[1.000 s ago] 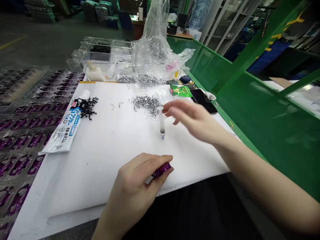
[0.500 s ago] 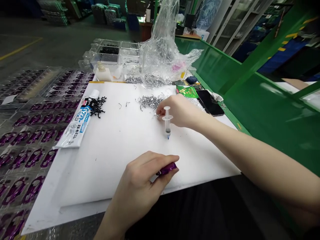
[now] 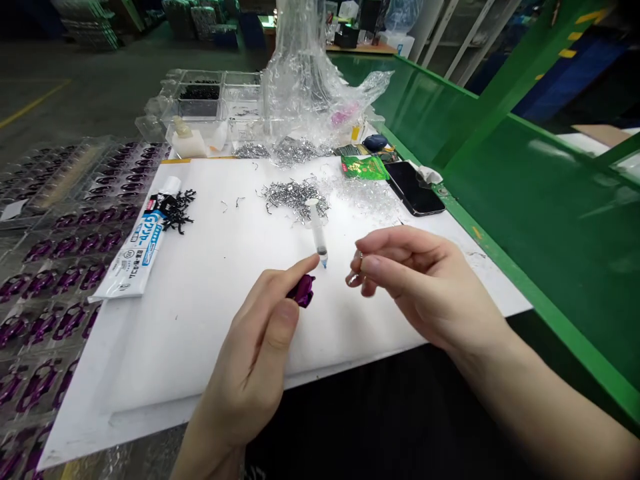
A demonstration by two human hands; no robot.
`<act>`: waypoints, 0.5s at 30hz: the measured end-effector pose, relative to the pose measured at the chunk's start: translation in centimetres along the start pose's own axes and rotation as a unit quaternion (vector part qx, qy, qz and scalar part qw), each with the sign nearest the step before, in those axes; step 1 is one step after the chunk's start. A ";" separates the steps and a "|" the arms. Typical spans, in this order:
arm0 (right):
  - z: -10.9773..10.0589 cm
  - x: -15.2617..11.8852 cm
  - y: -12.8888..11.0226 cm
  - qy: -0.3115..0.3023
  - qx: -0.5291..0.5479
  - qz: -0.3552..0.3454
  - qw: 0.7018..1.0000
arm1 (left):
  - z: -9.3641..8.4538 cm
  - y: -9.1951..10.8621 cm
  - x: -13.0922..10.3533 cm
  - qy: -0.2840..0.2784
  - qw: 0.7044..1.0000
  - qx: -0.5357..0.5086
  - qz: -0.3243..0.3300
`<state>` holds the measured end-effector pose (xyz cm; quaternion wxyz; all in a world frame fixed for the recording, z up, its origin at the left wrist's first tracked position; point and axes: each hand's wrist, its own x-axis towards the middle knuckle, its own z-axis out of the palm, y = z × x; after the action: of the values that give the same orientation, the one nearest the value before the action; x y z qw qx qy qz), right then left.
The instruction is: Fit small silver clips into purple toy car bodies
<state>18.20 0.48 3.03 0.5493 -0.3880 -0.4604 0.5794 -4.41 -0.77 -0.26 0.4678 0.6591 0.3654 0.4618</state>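
My left hand [image 3: 255, 353] is closed around a shiny purple metal part [image 3: 303, 291], whose end shows past the thumb and index finger. Between thumb and fingertips, my right hand [image 3: 415, 283] pinches a tiny silvery piece [image 3: 361, 256], too small to make out in detail. It is held above the white board, to the right of my left hand. A clear syringe [image 3: 318, 230] with a blue tip is just beyond my left fingertip, its tip towards me. Behind the syringe spreads a pile of small silvery bits [image 3: 290, 193].
A white and blue glue tube [image 3: 133, 257] lies at left beside black branching bits [image 3: 179, 212]. Trays of purple parts [image 3: 55, 283] fill the left side. At the right back are a green packet [image 3: 365, 168] and a phone [image 3: 416, 189]. Clear plastic film [image 3: 300, 87] hangs behind.
My right hand has left the silvery pile and come back towards me, fingers pinched. My left hand has tilted up, still holding the purple part. The view has shifted slightly.
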 end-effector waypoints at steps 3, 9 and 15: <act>1.4 -1.1 1.0 0.010 0.062 0.019 0.998 | 0.1 0.2 0.1 -0.001 0.998 0.057 0.008; 2.8 -1.2 1.3 0.047 0.058 -0.013 0.997 | 0.3 0.1 0.1 0.051 0.995 0.084 0.013; 3.5 -1.4 1.4 0.084 -0.038 -0.077 0.993 | 0.3 0.1 -0.1 0.052 0.995 0.078 0.016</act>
<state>14.60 -1.25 2.59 0.6139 -0.4192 -0.4630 0.4827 -4.16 -1.00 -0.29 0.3875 0.6743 0.4137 0.4732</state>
